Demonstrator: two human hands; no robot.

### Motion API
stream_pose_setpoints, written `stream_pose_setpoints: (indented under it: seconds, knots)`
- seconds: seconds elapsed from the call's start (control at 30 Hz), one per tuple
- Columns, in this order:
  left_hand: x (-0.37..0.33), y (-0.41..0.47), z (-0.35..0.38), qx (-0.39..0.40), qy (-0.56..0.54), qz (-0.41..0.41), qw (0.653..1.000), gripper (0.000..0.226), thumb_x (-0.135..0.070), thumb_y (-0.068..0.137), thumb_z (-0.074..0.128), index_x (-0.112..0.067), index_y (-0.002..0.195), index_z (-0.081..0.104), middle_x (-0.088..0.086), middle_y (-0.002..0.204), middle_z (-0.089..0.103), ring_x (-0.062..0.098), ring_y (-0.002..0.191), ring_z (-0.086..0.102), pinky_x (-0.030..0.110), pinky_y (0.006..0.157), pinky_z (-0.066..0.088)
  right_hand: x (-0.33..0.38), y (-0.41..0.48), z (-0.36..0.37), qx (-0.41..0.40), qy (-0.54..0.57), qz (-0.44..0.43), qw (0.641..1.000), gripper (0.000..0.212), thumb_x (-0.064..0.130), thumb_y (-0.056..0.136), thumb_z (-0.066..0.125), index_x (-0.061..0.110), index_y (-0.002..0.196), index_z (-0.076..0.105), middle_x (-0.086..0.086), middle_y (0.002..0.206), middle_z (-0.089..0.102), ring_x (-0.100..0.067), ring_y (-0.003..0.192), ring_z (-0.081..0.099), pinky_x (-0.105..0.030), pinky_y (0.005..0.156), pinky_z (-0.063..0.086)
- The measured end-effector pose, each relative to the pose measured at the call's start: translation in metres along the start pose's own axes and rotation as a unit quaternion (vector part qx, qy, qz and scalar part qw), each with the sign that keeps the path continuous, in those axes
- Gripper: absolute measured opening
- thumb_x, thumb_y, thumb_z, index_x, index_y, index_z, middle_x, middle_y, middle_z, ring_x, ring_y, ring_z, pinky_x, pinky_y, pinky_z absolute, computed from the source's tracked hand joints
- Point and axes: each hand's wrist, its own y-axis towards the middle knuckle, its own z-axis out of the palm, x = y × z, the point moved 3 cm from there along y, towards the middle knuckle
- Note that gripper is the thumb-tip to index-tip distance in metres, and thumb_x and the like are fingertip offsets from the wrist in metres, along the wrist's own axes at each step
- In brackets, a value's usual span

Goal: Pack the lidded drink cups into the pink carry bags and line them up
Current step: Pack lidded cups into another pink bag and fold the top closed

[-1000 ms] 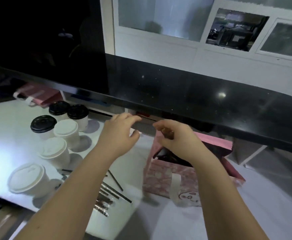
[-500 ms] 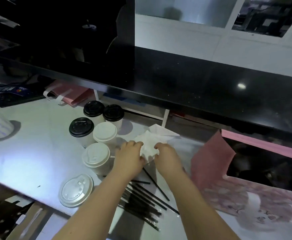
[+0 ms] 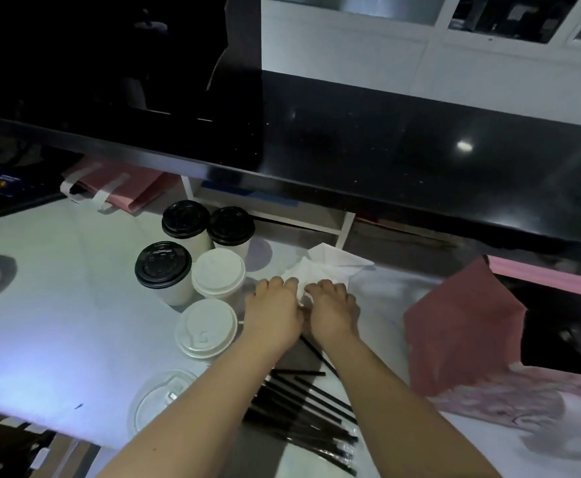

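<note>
Tight spot tbh: lidded cups (image 3: 218, 277) crowd the left, pink bag (image 3: 461, 336) walls off the right, white paper (image 3: 330, 267) fills the gap between, black straws (image 3: 302, 419) litter the near surface (image 3: 57, 322), room only far left.

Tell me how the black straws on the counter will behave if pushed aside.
The black straws are thin, round and loosely piled, so they would probably roll and scatter rather than move together. They look light. Some seem to sit in glossy clear wrappers, so they may slip when pinched.
</note>
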Motion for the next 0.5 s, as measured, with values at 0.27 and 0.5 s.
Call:
stream_pose_setpoints:
  seconds: [0.27,0.5]
  knots:
    - [0.004,0.002,-0.033,-0.056,-0.040,0.017,0.997,0.053,-0.028,0.089,0.052,-0.024,0.141,0.039,0.003,0.134,0.051,0.027,0.125,0.041,0.039,0.095,0.040,-0.010,-0.002,-0.026,-0.085,0.114,0.065,0.988,0.024,0.029,0.098,0.048,0.024,0.117,0.063,0.004,0.119,0.062,-0.023,0.110,0.051,-0.032,0.089,0.036]
    - [0.002,0.001,-0.067,-0.115,-0.078,0.006,0.990,0.050,-0.024,0.088,0.053,-0.022,0.137,0.045,0.005,0.132,0.052,0.029,0.121,0.043,0.041,0.090,0.044,-0.003,-0.007,-0.094,-0.250,0.295,-0.024,0.922,0.005,0.018,0.091,0.060,0.014,0.090,0.064,0.007,0.086,0.057,-0.022,0.089,0.055,-0.047,0.082,0.046]
